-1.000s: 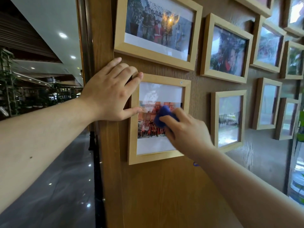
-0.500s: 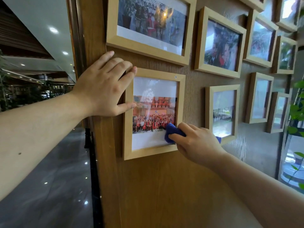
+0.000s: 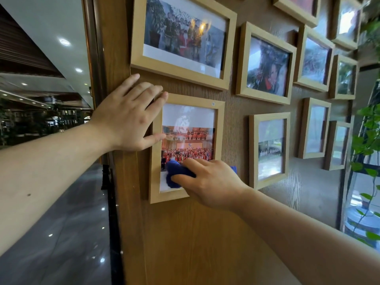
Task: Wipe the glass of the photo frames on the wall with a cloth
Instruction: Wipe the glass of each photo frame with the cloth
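Observation:
A light wooden photo frame [image 3: 219,128] with a group photo under glass hangs on the brown wood wall. My left hand [image 3: 127,118] lies flat, fingers spread, over the frame's upper left corner and left edge. My right hand [image 3: 207,182] presses a bunched blue cloth [image 3: 174,173] against the glass at the lower left of that frame. A corner of the cloth sticks out to the right of my hand. The hand hides the frame's lower right part.
Several more wooden frames hang on the wall: a wide one [image 3: 181,66] just above, a square one [image 3: 265,64] and a tall one [image 3: 269,151] to the right. A leafy plant [image 3: 366,140] and window are at far right. The wall's edge [image 3: 115,182] borders a dark hallway at left.
My right hand slid the blue cloth down the glass from its middle to its lower right, then left along the bottom. My left hand stayed on the frame's corner.

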A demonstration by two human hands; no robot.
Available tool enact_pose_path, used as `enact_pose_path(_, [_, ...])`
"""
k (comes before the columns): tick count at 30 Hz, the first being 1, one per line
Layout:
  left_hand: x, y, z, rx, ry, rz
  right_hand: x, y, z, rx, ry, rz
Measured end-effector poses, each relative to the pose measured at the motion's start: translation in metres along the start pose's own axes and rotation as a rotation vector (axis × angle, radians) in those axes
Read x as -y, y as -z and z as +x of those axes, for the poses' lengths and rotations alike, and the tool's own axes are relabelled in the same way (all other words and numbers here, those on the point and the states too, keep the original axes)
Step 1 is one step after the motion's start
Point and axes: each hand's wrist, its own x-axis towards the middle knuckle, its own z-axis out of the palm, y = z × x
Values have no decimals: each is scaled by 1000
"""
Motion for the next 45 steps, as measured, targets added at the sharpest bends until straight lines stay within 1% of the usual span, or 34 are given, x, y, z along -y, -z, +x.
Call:
enact_pose_path(5, [-10, 7, 9, -8, 19, -31, -30, 13, -13, -57, -39, -51])
enact_pose_path(10, [-48, 22, 47, -67, -53, -75, -77, 26, -38, -123, -127, -98])
enact_pose_path(17, [-127, 36, 139, -146, -108, -143, -175, 29, -108, -246, -350, -174])
enact_pose_path(23, [-195, 31, 228, -132, -124, -152, -261, 21, -176, -314, -398, -196])
enact_pose_path(28, [-243, 26, 292, -121, -129, -158, -323, 6, -230, -288, -448, -171])
enact_pose_path(32, [-270, 15, 326, -101, -161, -150, -355, -7, -257, -291, -528, -184])
enact_pose_path(37, [-288, -2, 355, -96, -177, -158, -376, -24, -272, -287, -640, -177])
enact_pose_path(42, [-304, -20, 381, -109, -193, -195, -396, -32, -275, -257, -711, -182])
enact_pose_path(45, [-313, -32, 396, -110, -178, -200, -415, -36, -275, -287, -763, -142])
